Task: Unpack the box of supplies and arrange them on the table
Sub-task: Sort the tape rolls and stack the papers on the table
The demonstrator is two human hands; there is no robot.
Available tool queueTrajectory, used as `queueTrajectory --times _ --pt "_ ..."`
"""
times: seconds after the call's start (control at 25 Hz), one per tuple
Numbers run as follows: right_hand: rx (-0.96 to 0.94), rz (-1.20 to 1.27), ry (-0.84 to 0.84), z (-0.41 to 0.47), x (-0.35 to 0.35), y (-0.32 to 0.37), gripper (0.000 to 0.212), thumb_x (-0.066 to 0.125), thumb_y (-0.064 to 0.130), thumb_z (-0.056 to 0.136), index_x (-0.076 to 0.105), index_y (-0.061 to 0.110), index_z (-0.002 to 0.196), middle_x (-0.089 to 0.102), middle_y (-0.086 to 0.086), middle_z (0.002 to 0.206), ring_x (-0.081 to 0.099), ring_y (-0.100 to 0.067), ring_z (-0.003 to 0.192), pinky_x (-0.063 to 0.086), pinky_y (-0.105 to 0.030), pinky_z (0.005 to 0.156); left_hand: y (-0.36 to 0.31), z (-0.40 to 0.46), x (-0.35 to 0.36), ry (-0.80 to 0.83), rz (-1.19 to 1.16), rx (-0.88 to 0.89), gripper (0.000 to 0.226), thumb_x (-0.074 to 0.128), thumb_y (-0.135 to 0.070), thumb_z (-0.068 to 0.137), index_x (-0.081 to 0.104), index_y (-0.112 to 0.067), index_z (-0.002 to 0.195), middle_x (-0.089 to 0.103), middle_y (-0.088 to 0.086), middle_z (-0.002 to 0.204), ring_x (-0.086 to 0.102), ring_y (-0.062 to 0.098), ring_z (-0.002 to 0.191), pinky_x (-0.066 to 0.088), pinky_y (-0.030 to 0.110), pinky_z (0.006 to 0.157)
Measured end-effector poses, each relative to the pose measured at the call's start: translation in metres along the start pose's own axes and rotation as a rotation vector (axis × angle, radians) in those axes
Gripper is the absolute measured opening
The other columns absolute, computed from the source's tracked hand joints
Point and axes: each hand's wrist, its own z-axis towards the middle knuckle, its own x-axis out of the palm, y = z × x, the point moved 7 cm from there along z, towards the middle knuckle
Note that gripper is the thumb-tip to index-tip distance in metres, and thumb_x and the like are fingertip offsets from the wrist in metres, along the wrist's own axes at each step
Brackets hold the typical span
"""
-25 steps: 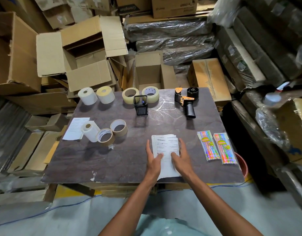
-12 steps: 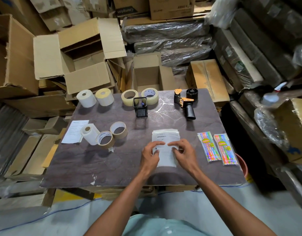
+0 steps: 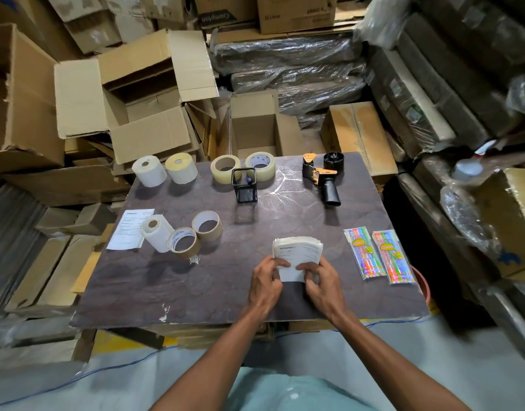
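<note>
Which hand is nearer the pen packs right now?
Right. The right hand grips the paper stack just left of the pen packs; the left hand holds the stack's far side.

Dark table [image 3: 213, 295], tape rolls [image 3: 207, 226], label rolls [image 3: 149, 171] (far edge), mesh holder [image 3: 244, 185], tape dispenser [image 3: 323, 176], pen packs [image 3: 379, 255]

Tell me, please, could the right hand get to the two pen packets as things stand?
Probably yes: the pen packets lie flat beside the right hand with bare table between, but it must first let go of the paper stack.
</note>
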Motion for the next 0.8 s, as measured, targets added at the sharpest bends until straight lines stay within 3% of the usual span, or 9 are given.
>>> queueTrajectory --times 0.24,0.48,0.68,0.8 --pt "-0.014 0.053 -0.054 0.000 -0.001 0.012 0.036 0.053 -0.007 0.079 0.073 0.020 0.091 0.066 0.004 0.107 0.062 -0.004 0.095 0.045 -0.007 0.079 -0.013 0.004 -0.012 -0.051 0.101 0.120 0.052 0.051 0.014 0.063 0.073 -0.021 0.094 0.069 -0.005 0.107 0.065 0.013 0.096 0.055 0.026 0.080" --pt "0.022 -0.019 0.053 -0.023 0.018 -0.010 0.036 0.051 -0.004 0.082 0.072 0.021 0.097 0.067 0.007 0.105 0.063 -0.010 0.094 0.041 -0.002 0.080 0.021 -0.015 0.003 -0.032 0.112 0.015 0.041 0.053 0.009 0.084 0.075 -0.025 0.089 0.072 -0.003 0.104 0.069 0.019 0.094 0.058 0.036 0.082" --pt "0.098 0.004 0.056 -0.020 0.017 -0.011 0.038 0.051 -0.010 0.080 0.070 0.021 0.091 0.066 0.002 0.107 0.061 -0.010 0.092 0.041 -0.002 0.074 0.022 -0.015 0.005 0.020 0.061 -0.095 0.041 0.051 0.014 0.080 0.073 -0.021 0.085 0.070 -0.005 0.106 0.066 0.016 0.103 0.058 0.030 0.083" --pt "0.074 -0.005 0.058 -0.022 0.018 -0.006 0.033 0.055 -0.006 0.085 0.071 0.022 0.094 0.065 0.005 0.105 0.062 -0.010 0.092 0.039 -0.001 0.074 0.019 -0.018 -0.007 0.006 0.024 -0.081 0.027 0.057 0.004 0.087 0.070 -0.019 0.088 0.069 -0.007 0.098 0.065 0.014 0.092 0.054 0.026 0.075"
